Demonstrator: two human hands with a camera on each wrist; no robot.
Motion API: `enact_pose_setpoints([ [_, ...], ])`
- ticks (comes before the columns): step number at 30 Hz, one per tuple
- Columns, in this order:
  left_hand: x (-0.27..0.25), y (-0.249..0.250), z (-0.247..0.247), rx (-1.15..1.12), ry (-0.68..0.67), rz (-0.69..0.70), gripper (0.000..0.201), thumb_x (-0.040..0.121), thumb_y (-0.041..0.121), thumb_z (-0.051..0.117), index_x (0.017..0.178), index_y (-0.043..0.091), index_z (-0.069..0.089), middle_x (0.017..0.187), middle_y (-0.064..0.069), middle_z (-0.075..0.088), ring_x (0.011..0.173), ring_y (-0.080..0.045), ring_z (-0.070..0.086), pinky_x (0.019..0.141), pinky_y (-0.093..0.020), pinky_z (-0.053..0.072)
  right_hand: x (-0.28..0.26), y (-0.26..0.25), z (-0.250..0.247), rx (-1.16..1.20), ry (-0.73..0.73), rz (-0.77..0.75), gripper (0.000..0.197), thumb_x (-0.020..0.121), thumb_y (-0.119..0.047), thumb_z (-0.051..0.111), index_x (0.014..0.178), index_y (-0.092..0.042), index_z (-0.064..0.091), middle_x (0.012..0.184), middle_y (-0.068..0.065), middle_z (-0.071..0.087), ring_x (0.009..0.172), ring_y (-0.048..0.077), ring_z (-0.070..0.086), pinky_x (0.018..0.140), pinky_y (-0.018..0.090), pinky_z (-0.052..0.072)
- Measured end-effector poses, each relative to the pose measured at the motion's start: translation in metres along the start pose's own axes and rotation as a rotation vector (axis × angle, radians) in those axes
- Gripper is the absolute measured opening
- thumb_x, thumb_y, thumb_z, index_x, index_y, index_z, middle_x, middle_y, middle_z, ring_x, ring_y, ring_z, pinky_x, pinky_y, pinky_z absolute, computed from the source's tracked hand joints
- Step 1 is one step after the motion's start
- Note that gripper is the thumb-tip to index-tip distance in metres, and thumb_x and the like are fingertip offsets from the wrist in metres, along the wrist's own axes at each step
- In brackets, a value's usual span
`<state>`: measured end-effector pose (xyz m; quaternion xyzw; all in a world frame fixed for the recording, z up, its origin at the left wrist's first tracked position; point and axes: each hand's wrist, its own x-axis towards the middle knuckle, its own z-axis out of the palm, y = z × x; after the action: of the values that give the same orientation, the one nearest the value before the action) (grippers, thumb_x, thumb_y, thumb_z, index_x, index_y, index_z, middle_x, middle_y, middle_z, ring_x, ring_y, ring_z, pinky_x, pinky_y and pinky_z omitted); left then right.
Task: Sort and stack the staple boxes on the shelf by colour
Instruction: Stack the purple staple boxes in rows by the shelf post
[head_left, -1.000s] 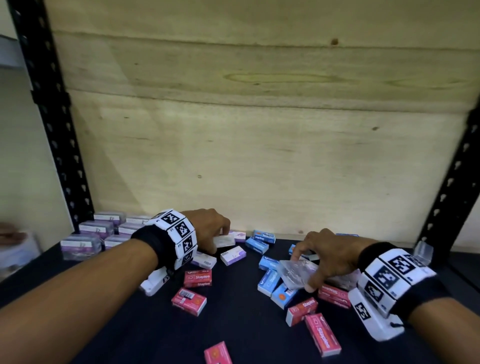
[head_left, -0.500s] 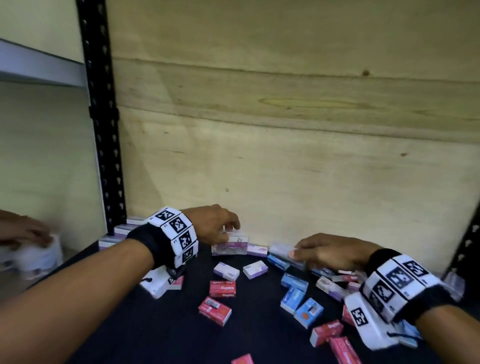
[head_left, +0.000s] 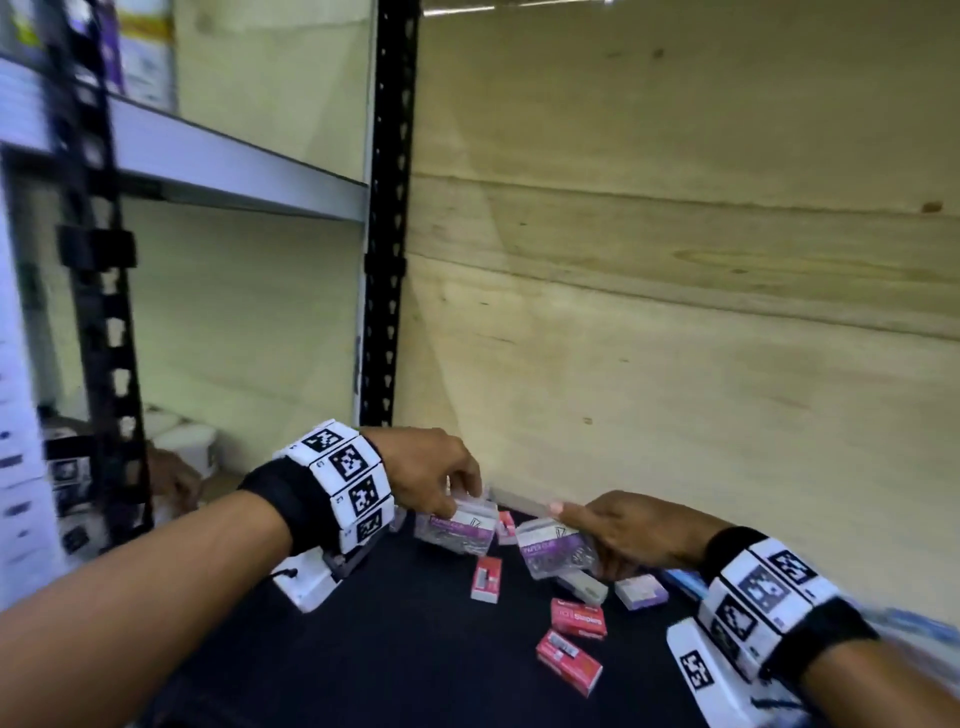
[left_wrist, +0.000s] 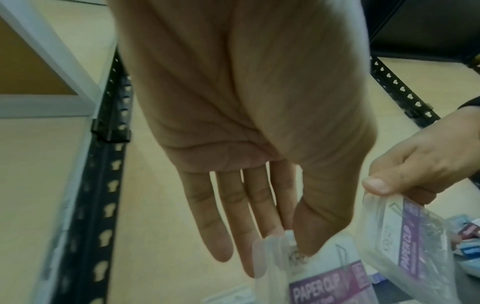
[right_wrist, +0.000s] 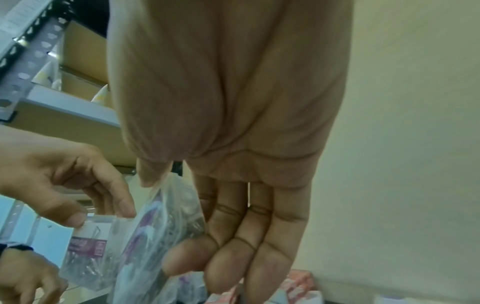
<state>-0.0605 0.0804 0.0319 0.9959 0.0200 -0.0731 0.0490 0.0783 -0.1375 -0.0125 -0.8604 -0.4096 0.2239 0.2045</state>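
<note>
Left hand pinched one clear paper-clip box; right hand gripped another, both above red staple boxes.

Left forearm: reaches in from lower left over shelf, wrist wrapped in black band with marker blocks. Left hand: knuckles up, thumb and index pinching top edge of clear paper-clip packet; other fingers extended, nearly straight. Right forearm: enters from lower right over shelf, same band and markers. Right hand: thumb on top, fingers curled under second paper-clip packet, held tilted just right of left hand.
</note>
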Motion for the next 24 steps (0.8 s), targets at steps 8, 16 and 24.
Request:
enact_pose_setpoints([
  [8,-0.027,-0.057,0.015,0.051,-0.080,-0.206,0.044,0.094,0.010,0.052,0.135,0.024,0.054,0.131,0.005,0.058,0.100,-0.010,0.054,0.084,-0.021,0.042,0.040,-0.043,0.038,0.022,-0.126,-0.129,0.047,0.100,-0.055,0.040,0.091,-0.016,0.065,0.076,0.006,0.074,0.063,0.012,0.066,0.070,0.027,0.055],
  [16,-0.024,-0.096,0.033,-0.006,-0.137,-0.250,0.047,0.090,0.001,0.048,0.132,0.020,0.054,0.130,0.002,0.056,0.114,-0.015,0.054,0.089,-0.023,0.044,0.058,-0.068,0.055,-0.379,-0.082,-0.139,0.053,0.099,-0.063,0.028,0.102,-0.018,0.056,0.102,0.004,0.067,0.095,0.020,0.064,0.094,0.035,0.049],
  [24,-0.017,-0.114,0.043,-0.051,-0.133,-0.245,0.049,0.089,-0.002,0.045,0.130,0.022,0.055,0.130,0.002,0.055,0.116,-0.015,0.053,0.093,-0.025,0.045,0.068,-0.085,0.063,-0.469,-0.107,-0.085,0.040,0.100,-0.060,0.030,0.103,-0.026,0.049,0.104,-0.003,0.053,0.094,0.014,0.050,0.082,0.032,0.039],
])
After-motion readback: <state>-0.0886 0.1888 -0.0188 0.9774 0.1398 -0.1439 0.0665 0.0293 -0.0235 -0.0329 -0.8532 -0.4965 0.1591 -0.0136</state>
